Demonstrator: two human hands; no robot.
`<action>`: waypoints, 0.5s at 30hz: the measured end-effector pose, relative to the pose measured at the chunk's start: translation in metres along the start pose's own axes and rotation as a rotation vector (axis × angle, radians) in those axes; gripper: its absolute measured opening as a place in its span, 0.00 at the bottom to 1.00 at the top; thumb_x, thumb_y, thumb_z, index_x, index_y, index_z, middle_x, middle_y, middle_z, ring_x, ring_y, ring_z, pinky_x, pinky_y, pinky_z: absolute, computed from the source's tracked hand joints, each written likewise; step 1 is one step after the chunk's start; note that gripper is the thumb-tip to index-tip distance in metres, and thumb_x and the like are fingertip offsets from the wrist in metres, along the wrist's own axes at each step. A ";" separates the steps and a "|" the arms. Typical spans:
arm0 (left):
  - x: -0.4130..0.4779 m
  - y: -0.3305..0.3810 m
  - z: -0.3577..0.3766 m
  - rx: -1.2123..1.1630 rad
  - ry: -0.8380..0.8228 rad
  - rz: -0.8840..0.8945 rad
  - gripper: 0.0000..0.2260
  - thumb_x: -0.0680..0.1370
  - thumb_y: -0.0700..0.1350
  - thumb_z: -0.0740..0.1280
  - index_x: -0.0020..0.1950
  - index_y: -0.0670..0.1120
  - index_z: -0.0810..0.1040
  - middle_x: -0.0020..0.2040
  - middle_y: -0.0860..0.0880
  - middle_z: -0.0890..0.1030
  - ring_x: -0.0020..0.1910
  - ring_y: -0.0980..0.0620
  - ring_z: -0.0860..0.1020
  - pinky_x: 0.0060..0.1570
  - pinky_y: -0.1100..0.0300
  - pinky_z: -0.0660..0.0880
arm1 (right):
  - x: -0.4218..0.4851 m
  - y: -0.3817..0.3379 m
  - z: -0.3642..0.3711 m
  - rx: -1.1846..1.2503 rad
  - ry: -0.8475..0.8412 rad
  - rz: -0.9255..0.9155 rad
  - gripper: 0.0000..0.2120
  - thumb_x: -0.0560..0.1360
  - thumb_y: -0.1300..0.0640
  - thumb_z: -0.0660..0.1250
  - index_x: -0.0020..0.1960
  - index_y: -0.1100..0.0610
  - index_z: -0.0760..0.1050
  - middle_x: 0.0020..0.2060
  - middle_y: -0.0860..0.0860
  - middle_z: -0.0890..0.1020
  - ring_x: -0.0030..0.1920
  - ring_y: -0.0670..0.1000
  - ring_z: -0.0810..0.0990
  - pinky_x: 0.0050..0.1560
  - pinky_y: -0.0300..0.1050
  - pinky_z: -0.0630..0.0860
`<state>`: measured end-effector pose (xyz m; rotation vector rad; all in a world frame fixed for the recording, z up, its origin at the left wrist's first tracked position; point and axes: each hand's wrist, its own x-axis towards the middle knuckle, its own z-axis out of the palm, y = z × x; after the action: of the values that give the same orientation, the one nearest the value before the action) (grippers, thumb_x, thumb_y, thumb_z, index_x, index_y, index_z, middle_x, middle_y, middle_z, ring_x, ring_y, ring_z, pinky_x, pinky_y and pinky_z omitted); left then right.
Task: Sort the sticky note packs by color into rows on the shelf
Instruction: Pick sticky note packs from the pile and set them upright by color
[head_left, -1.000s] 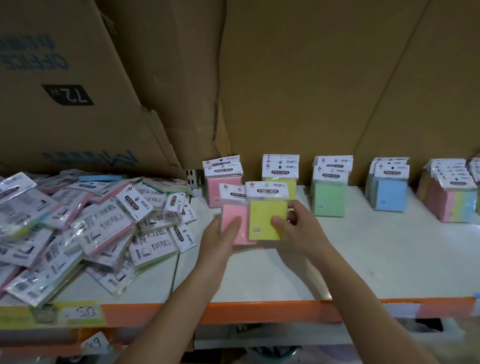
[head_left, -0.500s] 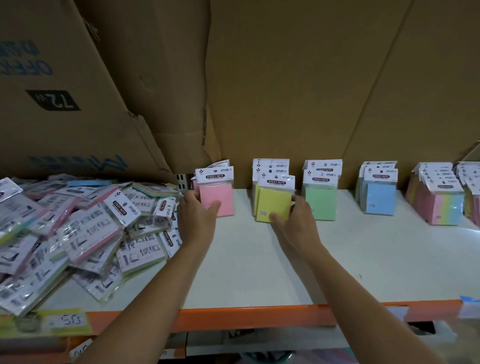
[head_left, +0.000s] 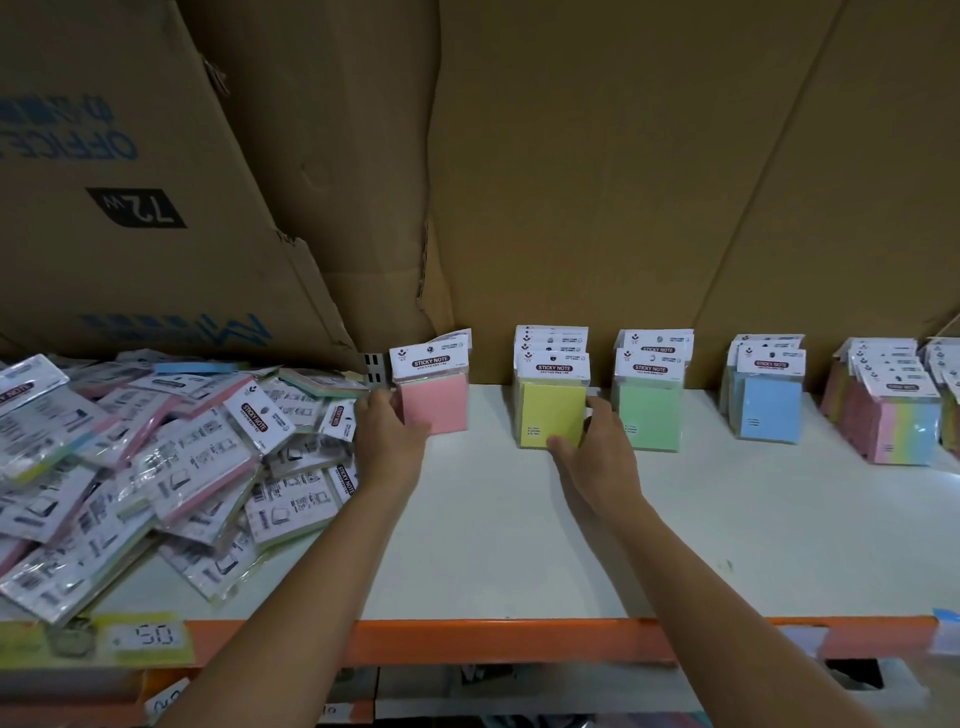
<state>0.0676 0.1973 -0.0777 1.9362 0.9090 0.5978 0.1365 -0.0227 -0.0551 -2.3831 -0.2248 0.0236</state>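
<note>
My left hand (head_left: 387, 431) grips the left side of a pink sticky note pack (head_left: 439, 402) standing upright at the front of the pink row. A yellow pack (head_left: 550, 415) stands upright at the front of the yellow row, and my right hand (head_left: 592, 447) holds it by its lower right corner. Further right along the back of the white shelf (head_left: 519, 545) stand a green row (head_left: 649, 410), a blue row (head_left: 769, 405) and a row of multicolour packs (head_left: 898, 415).
A loose heap of unsorted packs (head_left: 156, 457) covers the shelf's left part. Brown cardboard boxes (head_left: 571, 156) form the wall behind the rows. An orange shelf edge (head_left: 493, 639) runs along the front, with a yellow price label (head_left: 145, 636) at the left.
Both hands carried the pink and yellow packs from the shelf's middle back to the rows. The packs now stand at the front of their own colour rows.
</note>
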 end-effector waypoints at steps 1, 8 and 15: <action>0.001 0.000 -0.001 -0.010 0.004 0.003 0.12 0.71 0.42 0.70 0.51 0.50 0.71 0.51 0.49 0.75 0.46 0.49 0.78 0.34 0.60 0.71 | 0.000 -0.002 -0.001 -0.004 -0.002 0.007 0.30 0.73 0.54 0.74 0.70 0.58 0.65 0.64 0.57 0.74 0.61 0.58 0.75 0.58 0.55 0.73; 0.004 0.010 -0.007 -0.110 -0.065 -0.039 0.17 0.74 0.36 0.68 0.54 0.53 0.67 0.50 0.52 0.80 0.47 0.51 0.80 0.38 0.60 0.73 | -0.031 -0.034 0.002 -0.037 0.126 -0.183 0.23 0.79 0.56 0.67 0.71 0.58 0.67 0.64 0.57 0.71 0.56 0.58 0.77 0.51 0.50 0.72; 0.016 0.038 -0.021 -0.310 -0.135 -0.098 0.14 0.76 0.38 0.69 0.58 0.49 0.72 0.50 0.52 0.77 0.41 0.60 0.75 0.31 0.69 0.68 | 0.003 -0.107 0.045 -0.006 -0.138 -0.272 0.19 0.80 0.55 0.64 0.67 0.64 0.70 0.62 0.61 0.74 0.60 0.59 0.74 0.57 0.47 0.68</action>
<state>0.0769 0.2079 -0.0333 1.6243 0.7715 0.5110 0.1187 0.0853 -0.0156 -2.3395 -0.6126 0.0597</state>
